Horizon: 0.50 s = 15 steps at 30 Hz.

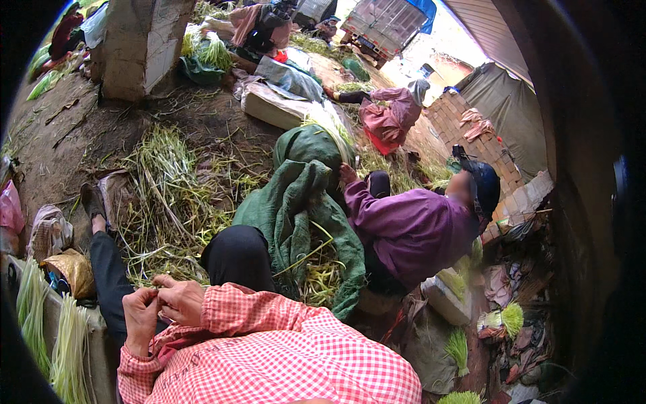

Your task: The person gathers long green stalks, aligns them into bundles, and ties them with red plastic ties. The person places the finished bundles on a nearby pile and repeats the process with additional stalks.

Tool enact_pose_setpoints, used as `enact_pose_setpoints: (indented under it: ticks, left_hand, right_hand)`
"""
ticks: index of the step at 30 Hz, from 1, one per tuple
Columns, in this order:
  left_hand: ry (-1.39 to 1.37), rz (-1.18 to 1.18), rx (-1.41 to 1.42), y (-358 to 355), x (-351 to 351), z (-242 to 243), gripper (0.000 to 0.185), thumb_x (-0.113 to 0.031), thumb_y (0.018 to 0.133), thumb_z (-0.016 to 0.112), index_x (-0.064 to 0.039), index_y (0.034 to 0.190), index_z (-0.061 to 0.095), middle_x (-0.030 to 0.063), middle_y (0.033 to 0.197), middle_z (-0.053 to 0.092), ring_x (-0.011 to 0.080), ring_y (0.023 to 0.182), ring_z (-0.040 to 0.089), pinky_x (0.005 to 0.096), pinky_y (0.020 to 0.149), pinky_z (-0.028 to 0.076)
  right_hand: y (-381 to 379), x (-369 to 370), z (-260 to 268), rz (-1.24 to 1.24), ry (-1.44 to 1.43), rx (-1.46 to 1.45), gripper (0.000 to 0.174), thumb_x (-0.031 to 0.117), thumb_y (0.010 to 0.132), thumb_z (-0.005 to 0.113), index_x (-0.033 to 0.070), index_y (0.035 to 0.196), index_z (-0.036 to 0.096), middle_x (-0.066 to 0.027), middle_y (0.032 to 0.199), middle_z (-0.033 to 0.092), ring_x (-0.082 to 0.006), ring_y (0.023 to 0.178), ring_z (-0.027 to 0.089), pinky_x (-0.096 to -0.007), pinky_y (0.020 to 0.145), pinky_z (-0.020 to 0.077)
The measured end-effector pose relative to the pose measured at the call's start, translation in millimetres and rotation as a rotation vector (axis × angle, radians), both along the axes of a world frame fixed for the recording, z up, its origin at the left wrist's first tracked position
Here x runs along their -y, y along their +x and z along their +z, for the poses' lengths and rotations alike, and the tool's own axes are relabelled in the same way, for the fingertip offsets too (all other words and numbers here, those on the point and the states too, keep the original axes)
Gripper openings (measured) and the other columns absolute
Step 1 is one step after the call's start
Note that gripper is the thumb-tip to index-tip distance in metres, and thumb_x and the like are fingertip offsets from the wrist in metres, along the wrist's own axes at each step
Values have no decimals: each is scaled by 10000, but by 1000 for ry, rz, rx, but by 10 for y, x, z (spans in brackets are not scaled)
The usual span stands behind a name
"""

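Observation:
In front of my checkered sleeves, both hands meet at the lower left of the head view. My left hand [139, 315] is raised with its fingertips pinched against those of my right hand [182, 301], which comes in from the right. Whether anything small lies between the fingertips is too fine to tell. Beyond them, a heap of pale green stalks and trimmings [169, 187] covers the ground. Bundles of long pale stalks [70, 348] lie over a light block at the left. A green woven sack [298, 217] stands beyond my bent, dark-clothed knee.
A co-worker in purple [414, 227] sits at the right, a hand near stalks on the green bundle. Another person in pink [391, 116] bends farther back. A concrete pillar [144, 45], a truck [383, 25], stacked bricks [454, 121] and a yellowish bag [73, 272] are around.

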<state>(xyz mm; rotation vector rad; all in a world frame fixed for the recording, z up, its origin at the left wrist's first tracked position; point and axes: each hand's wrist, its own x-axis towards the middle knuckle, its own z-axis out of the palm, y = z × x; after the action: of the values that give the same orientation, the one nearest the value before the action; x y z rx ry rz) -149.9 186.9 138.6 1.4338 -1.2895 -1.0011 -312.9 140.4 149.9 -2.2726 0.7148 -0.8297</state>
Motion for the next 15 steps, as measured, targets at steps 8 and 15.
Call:
enact_pose_setpoints:
  ticks: [8, 15]
  left_hand:
    - [195, -53, -260, 152, -71, 200, 75, -80, 864, 669, -17, 833, 645, 0, 678, 625, 29, 524, 493, 188, 448, 379]
    - [268, -37, -501, 82, -119, 355, 75, -73, 869, 672, -4, 868, 640, 16, 658, 622, 35, 508, 516, 185, 441, 392]
  right_hand:
    - [60, 85, -127, -35, 266, 226, 113, 15, 686, 649, -4, 776, 585, -134, 719, 557, -232, 650, 574, -328, 572, 447]
    - [33, 131, -72, -84, 307, 203, 134, 65, 670, 661, 4, 724, 555, -166, 731, 570, -328, 637, 578, -394, 560, 442]
